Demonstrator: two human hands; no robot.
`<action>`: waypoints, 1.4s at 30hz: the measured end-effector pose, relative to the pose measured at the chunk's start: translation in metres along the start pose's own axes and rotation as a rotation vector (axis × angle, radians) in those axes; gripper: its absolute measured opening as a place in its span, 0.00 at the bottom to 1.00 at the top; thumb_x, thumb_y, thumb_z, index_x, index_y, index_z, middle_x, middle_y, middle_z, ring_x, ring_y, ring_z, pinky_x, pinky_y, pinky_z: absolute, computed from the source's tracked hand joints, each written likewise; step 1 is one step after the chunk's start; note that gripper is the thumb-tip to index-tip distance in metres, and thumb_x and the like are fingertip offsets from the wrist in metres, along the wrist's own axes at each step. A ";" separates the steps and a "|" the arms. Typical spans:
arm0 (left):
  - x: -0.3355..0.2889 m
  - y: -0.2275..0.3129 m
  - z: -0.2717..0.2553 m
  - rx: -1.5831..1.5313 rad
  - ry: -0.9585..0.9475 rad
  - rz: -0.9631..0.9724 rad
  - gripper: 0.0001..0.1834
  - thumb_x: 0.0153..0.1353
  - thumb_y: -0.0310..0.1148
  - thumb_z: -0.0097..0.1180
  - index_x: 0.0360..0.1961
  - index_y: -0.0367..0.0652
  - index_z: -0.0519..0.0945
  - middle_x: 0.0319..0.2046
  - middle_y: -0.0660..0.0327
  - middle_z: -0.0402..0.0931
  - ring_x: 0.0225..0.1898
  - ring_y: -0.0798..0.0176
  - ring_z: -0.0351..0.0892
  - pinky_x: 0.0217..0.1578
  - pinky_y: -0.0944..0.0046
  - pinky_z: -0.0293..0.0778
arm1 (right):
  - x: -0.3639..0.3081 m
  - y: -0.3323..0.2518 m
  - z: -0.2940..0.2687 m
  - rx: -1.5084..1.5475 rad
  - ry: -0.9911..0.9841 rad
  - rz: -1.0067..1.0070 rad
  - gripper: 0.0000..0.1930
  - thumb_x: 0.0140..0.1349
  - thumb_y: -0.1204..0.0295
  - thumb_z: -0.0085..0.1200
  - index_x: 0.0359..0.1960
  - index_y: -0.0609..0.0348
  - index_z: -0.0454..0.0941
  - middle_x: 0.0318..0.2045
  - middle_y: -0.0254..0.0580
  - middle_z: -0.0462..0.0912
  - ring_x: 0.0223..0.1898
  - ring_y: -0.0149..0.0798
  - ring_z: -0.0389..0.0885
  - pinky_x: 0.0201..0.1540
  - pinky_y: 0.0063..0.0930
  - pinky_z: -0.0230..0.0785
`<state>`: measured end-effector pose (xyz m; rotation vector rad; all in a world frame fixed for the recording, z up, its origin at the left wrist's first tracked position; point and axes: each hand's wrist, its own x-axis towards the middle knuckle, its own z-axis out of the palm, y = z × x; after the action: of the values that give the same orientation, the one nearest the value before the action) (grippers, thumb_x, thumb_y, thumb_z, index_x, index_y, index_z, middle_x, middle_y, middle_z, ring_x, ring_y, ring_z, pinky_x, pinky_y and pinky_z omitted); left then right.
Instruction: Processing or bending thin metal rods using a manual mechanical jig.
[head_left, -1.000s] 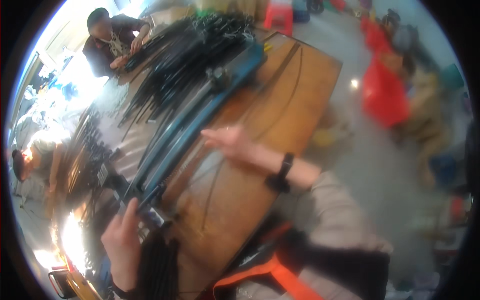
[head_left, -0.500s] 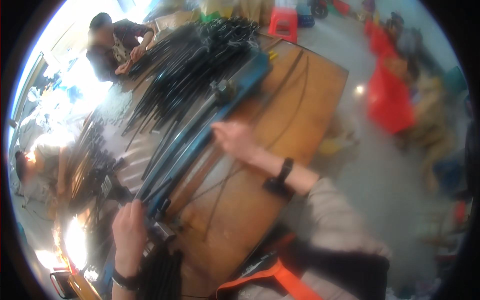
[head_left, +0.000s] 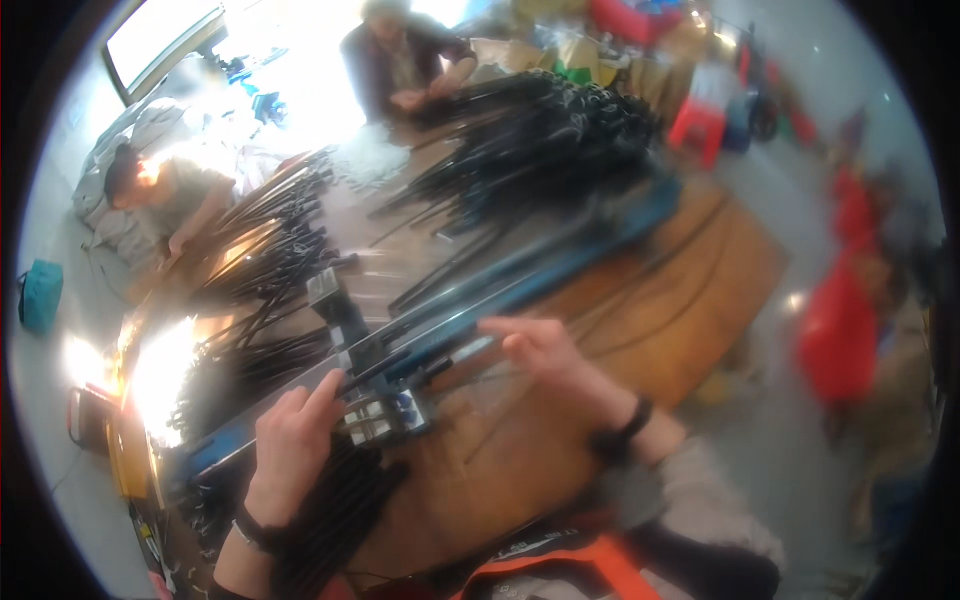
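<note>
A long blue rail runs slantwise across the wooden table, with dark rods lying along it. My left hand is at the rail's nearer left part, fingers curled and pressed together beside a metal clamp-like fixture. Whatever those fingers hold is hidden. Farther right, my right hand reaches to the rail's near side; its index finger is stretched out and the thumb stands apart. I see nothing held in it, though motion blurs it. Black rods lie in a bundle just right of my left wrist.
A big heap of black rods covers the table's far side, and more rods lie to the left. Two people sit across the table, one far, one at left. A red stool stands behind the table.
The view has swung left, so the rail and heap appear farther right. My right hand is nearer the fixture and my left hand, its index finger now stretched out. My left hand remains beside the fixture.
</note>
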<state>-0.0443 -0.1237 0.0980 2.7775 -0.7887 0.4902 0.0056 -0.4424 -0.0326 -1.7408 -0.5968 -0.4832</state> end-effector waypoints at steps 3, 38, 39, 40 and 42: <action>-0.018 -0.010 -0.009 0.048 -0.082 -0.017 0.18 0.60 0.27 0.58 0.52 0.46 0.79 0.24 0.54 0.71 0.26 0.49 0.74 0.27 0.54 0.70 | 0.007 -0.012 0.005 -0.045 0.011 -0.021 0.14 0.54 0.75 0.65 0.44 0.55 0.84 0.23 0.38 0.78 0.30 0.39 0.75 0.33 0.30 0.69; -0.056 -0.071 -0.054 0.155 0.106 -0.294 0.14 0.68 0.24 0.46 0.51 0.34 0.78 0.41 0.44 0.79 0.39 0.47 0.80 0.40 0.56 0.76 | 0.010 0.044 -0.003 -0.702 0.181 -0.496 0.12 0.64 0.70 0.57 0.49 0.55 0.80 0.23 0.37 0.77 0.26 0.34 0.77 0.26 0.29 0.68; -0.061 -0.081 -0.062 0.183 0.080 -0.491 0.13 0.69 0.25 0.46 0.51 0.33 0.78 0.39 0.43 0.80 0.37 0.50 0.80 0.39 0.56 0.75 | 0.012 0.056 0.008 -0.678 0.094 -0.462 0.12 0.64 0.70 0.57 0.49 0.55 0.80 0.23 0.37 0.77 0.26 0.34 0.77 0.26 0.29 0.68; -0.066 -0.089 -0.067 0.187 0.161 -0.381 0.13 0.69 0.26 0.47 0.50 0.33 0.79 0.37 0.44 0.80 0.36 0.51 0.79 0.38 0.56 0.74 | 0.017 0.061 0.025 -0.528 0.008 -0.310 0.11 0.64 0.69 0.58 0.47 0.56 0.81 0.23 0.37 0.79 0.26 0.32 0.77 0.27 0.27 0.69; -0.078 -0.097 -0.070 0.249 0.226 -0.383 0.13 0.69 0.27 0.48 0.50 0.33 0.79 0.36 0.44 0.80 0.34 0.52 0.79 0.37 0.56 0.74 | 0.034 0.053 0.062 -0.301 -0.141 -0.092 0.10 0.64 0.69 0.59 0.45 0.57 0.82 0.24 0.37 0.81 0.26 0.30 0.78 0.29 0.25 0.70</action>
<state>-0.0722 0.0145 0.1233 2.9199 -0.1468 0.8512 0.0662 -0.3878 -0.0676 -2.0517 -0.7357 -0.5390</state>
